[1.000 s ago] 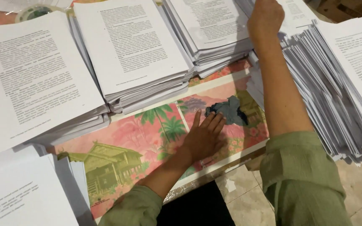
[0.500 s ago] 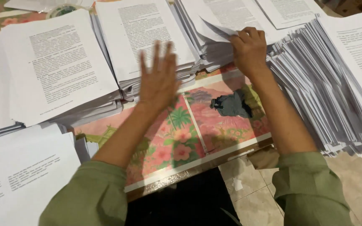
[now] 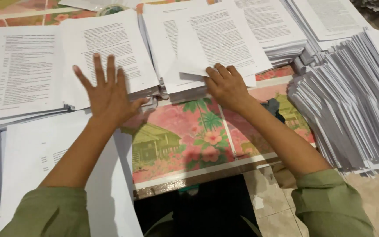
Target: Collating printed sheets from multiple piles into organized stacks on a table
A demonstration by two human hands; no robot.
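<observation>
while stacks of printed paper crowd the table on every side, the left hand (image 3: 108,94) lies flat with fingers spread on one paper stack (image 3: 110,52), holding nothing; the right hand (image 3: 225,85) curls around the near corner of a loose sheet (image 3: 220,39) atop the middle stack, seemingly pinching it. a fanned pile (image 3: 352,105) lies to the right. a pink flowered tablecloth (image 3: 185,136) covers the table, tiled floor (image 3: 277,210) below
</observation>
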